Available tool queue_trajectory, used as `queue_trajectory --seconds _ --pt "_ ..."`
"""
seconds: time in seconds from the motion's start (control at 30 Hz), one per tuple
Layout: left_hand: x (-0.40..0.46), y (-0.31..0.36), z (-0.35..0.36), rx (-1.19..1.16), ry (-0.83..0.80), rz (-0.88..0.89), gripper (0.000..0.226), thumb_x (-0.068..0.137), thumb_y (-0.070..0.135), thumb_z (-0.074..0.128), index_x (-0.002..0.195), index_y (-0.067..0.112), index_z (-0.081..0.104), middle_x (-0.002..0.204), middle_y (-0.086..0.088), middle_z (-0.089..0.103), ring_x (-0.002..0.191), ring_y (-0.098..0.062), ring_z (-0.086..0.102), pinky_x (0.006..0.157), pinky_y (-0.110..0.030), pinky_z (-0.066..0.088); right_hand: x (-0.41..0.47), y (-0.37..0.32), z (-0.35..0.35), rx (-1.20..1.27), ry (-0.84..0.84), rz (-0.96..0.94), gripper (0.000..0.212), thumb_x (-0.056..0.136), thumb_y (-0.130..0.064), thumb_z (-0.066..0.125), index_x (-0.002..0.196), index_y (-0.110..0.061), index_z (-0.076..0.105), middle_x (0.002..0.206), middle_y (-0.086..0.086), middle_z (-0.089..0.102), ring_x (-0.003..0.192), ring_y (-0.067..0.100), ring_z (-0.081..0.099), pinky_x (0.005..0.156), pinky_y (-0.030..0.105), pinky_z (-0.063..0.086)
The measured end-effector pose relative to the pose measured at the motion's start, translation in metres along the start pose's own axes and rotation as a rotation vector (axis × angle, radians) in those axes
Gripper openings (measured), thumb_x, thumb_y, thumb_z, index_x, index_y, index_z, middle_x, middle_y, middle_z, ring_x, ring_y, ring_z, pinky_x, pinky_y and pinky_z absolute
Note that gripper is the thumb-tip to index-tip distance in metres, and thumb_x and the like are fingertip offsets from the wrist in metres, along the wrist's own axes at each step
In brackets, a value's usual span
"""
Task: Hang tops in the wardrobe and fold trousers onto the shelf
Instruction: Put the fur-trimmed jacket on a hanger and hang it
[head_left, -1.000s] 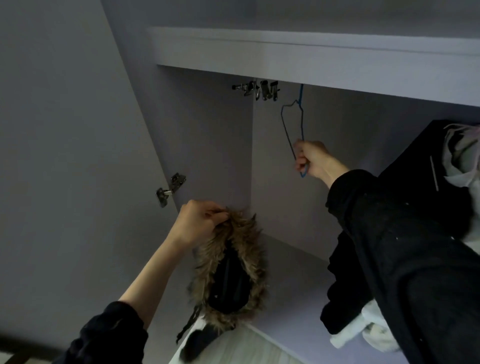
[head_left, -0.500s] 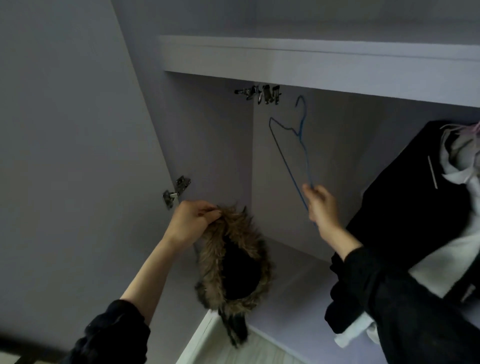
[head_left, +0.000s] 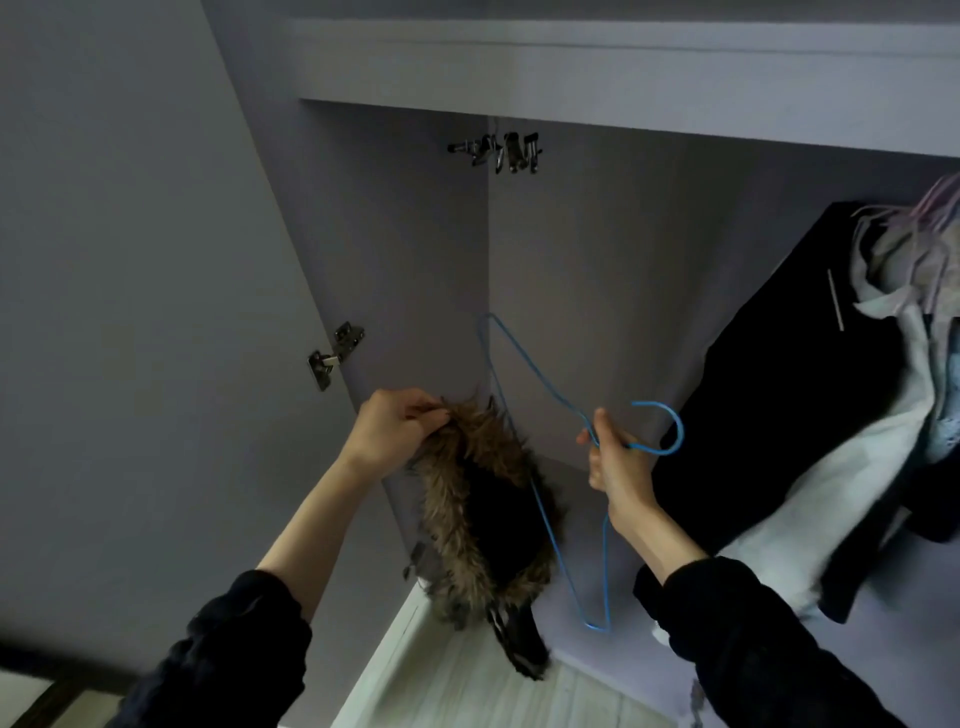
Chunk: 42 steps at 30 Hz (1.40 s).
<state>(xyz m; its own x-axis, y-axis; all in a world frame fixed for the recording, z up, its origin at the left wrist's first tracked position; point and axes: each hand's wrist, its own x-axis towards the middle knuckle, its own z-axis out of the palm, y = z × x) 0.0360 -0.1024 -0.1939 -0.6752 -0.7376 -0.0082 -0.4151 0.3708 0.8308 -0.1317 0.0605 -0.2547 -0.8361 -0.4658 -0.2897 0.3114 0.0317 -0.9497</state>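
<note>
Hands meet in front of an open lilac wardrobe (head_left: 395, 270), seen from below. The left hand (head_left: 397, 434) pinches the upper edge of a fur-trimmed hood (head_left: 483, 509) between thumb and curled fingers, and the dark jacket it belongs to hangs down from that grip, with a black strap or tail end dangling near the wardrobe's lower front edge. The right hand (head_left: 618, 467) is closed around the neck of a blue wire hanger (head_left: 550, 535), fingers wrapped just below the hook, which curls out to the right of the hand. The hanger is tilted steeply, one shoulder corner pointing up toward the back corner of the wardrobe and the other pointing down; its long wire crosses in front of the hood's dark opening, though whether it touches the fabric cannot be told. Both forearms are bare below dark sleeves (head_left: 228, 654). Under the shelf (head_left: 623, 62) at the top of the compartment, a cluster of metal clips (head_left: 501, 150) hangs near the back corner. On the right, a black garment (head_left: 769, 405) and pale white clothes (head_left: 852, 483) hang on light hangers. A metal door hinge (head_left: 335, 361) sits on the left side panel, and pale wood flooring (head_left: 467, 686) shows below.
</note>
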Motion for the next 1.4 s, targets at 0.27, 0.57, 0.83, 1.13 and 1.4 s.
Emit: queue_trajectory --seconds 0.27,0.57,0.83,1.13,1.4 --pt "0.004 0.006 -0.007 -0.174 0.022 -0.131 0.022 0.093 0.007 0.054 0.074 0.017 0.058 0.073 0.0 0.057 0.076 -0.015 0.053 0.068 -0.024 0.04 -0.011 -0.033 -0.018 0.445 0.112 0.007 0.041 0.094 -0.043 0.051 0.062 -0.019 0.04 0.036 -0.012 0.038 0.027 0.001 0.02 0.037 0.015 0.014" --pt "0.006 0.031 -0.027 -0.306 -0.06 -0.11 0.02 0.095 0.008 0.052 0.077 0.013 0.061 0.077 -0.004 0.061 0.079 -0.017 0.056 0.076 -0.028 0.042 -0.01 -0.046 0.014 0.775 -0.171 0.024 0.063 0.091 -0.05 0.041 0.034 -0.023 0.033 0.033 -0.008 0.02 0.03 0.006 0.017 0.045 0.022 0.019" --pt "0.013 0.048 -0.073 -0.493 0.058 -0.025 0.017 0.095 0.007 0.047 0.083 0.007 0.059 0.073 -0.009 0.059 0.063 -0.017 0.054 0.055 -0.022 0.044 0.01 -0.023 0.044 0.21 -0.021 -0.106 0.05 0.092 -0.025 0.06 0.044 -0.021 0.044 0.034 -0.011 0.038 0.035 -0.001 0.041 0.049 0.017 0.039" --pt "0.008 0.009 -0.067 -0.174 0.215 -0.191 0.03 0.095 -0.003 0.046 0.07 0.012 0.053 0.059 -0.007 0.051 0.045 -0.011 0.049 0.04 -0.013 0.035 0.027 -0.044 0.024 -0.664 -0.171 -0.559 0.062 0.092 -0.034 0.059 0.036 -0.015 0.041 0.035 -0.004 0.037 0.036 0.008 0.043 0.048 0.016 0.033" --pt "0.021 0.039 -0.038 0.352 -0.01 0.045 0.01 0.091 0.018 0.06 0.082 0.015 0.063 0.078 -0.002 0.063 0.082 -0.019 0.059 0.067 -0.023 0.039 0.017 -0.086 0.046 -0.941 -0.274 -0.638 0.064 0.093 -0.042 0.053 0.035 -0.017 0.046 0.039 0.003 0.048 0.046 0.023 0.056 0.052 0.025 0.041"
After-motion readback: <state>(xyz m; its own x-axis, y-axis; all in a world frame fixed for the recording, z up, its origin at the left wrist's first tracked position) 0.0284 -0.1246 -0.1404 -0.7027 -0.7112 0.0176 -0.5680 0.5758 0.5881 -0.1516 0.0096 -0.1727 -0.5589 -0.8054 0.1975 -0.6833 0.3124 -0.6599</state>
